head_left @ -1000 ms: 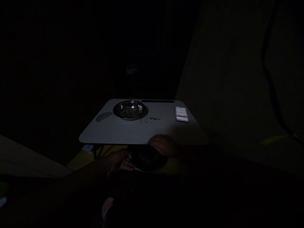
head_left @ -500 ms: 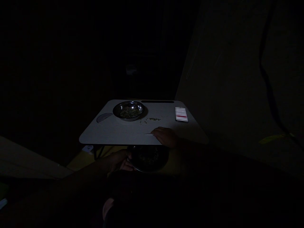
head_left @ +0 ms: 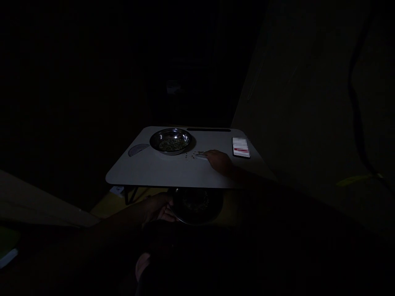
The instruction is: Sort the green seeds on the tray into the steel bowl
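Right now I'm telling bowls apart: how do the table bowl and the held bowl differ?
The table bowl rests on the tabletop; the held bowl is in the left hand. The table bowl glints brightly; the held bowl looks dark. Both are round, with small pieces inside.

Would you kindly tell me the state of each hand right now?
Left hand: closed, holding the lower bowl at its edge.
Right hand: closed, holding a thin pale piece.

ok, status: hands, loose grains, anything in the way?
Left hand gripping dark, round metal bowl at rim. Right hand holding thin, pale, flat piece at small, dark-and-pale grains on white table. Possible obstacle: shiny, round steel bowl left of grains.
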A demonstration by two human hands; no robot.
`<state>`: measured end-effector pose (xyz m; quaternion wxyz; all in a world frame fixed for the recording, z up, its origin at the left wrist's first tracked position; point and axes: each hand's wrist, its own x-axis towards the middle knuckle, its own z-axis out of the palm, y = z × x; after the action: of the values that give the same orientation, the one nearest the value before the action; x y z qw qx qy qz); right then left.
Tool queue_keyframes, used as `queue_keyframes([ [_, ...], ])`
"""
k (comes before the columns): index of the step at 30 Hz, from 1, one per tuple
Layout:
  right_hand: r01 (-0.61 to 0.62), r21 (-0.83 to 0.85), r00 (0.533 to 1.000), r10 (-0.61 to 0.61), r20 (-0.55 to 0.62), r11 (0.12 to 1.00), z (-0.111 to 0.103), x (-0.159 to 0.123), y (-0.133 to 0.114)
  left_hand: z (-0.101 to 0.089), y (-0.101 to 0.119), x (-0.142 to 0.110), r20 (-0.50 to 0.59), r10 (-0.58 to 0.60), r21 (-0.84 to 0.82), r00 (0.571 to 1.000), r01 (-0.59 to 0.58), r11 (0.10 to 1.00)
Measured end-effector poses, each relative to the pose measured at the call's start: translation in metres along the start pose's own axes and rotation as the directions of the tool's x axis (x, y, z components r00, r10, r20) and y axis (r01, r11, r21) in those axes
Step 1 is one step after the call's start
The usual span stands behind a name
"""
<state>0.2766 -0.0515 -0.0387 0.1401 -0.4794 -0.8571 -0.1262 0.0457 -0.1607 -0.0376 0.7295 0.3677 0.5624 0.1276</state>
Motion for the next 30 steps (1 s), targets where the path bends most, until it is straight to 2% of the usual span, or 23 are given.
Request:
queue_keyframes([
  [3,0.007,0.009,1.0,-0.007,-0.008,1.0,0.0032,0.0046,0.0012,-0.0029,-0.0009,0.002,0.034,-0.002,0.001,0.999,0.002,1.0],
  [17,0.039,0.041,0.999,-0.04,0.004,0.998,0.0094,0.003,0.0025,-0.0047,-0.0027,0.0019,-0.006,-0.013,-0.002,1.0,0.013,1.0],
  [26,0.08,0.03,0.997,-0.081,0.004,0.996,0.0093,0.0015,0.0015,-0.0063,-0.0043,0.0033,0.043,-0.001,-0.023,0.999,0.002,1.0],
  [30,0.079,0.035,0.997,-0.08,0.02,0.996,0.0073,-0.0004,0.0009,-0.004,-0.0014,0.0009,0.01,-0.007,-0.003,1.0,0.007,1.0],
])
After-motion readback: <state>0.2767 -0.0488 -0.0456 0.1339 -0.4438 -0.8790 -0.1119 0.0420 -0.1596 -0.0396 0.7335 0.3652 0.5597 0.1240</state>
